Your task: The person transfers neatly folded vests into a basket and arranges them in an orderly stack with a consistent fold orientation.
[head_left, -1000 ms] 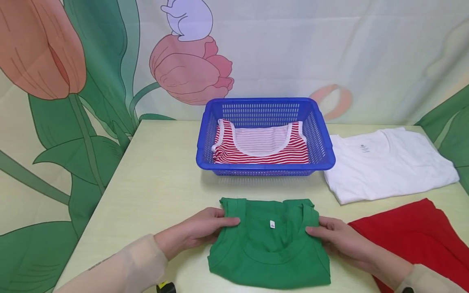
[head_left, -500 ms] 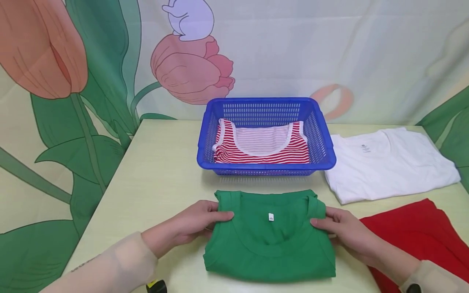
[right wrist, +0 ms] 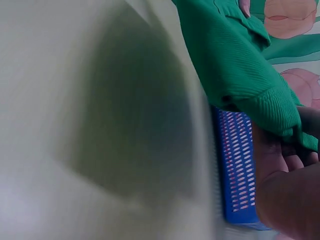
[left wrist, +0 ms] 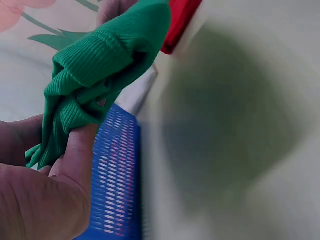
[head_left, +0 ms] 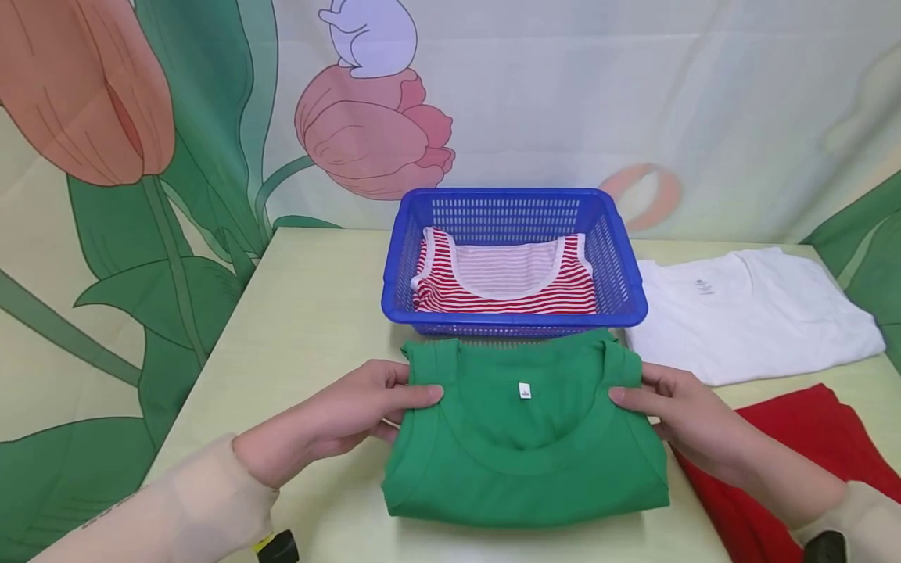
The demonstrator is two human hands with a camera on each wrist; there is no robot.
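Observation:
A folded green tank top (head_left: 524,485) with a small white neck label is held up off the table between both hands. My left hand (head_left: 345,414) pinches its left side, thumb on top and fingers beneath. On the opposite side my right hand (head_left: 697,422) grips it the same way. Both wrist views show the green cloth (left wrist: 95,60) bunched between thumb and fingers, with its shadow on the table below. Just beyond the top stands a blue plastic basket (head_left: 394,289), its front partly covered by the green cloth. Inside lies a folded red-and-white striped tank top (head_left: 507,301).
A folded white T-shirt (head_left: 760,320) lies right of the basket. Nearer, a red garment (head_left: 816,446) is partly under my right forearm. The pale table (head_left: 310,313) meets a printed cloth backdrop (head_left: 528,94) at its back edge.
Both hands have lifted the green tank top off the table and carried it forward, closer to the basket. The basket and the other garments have stayed put.

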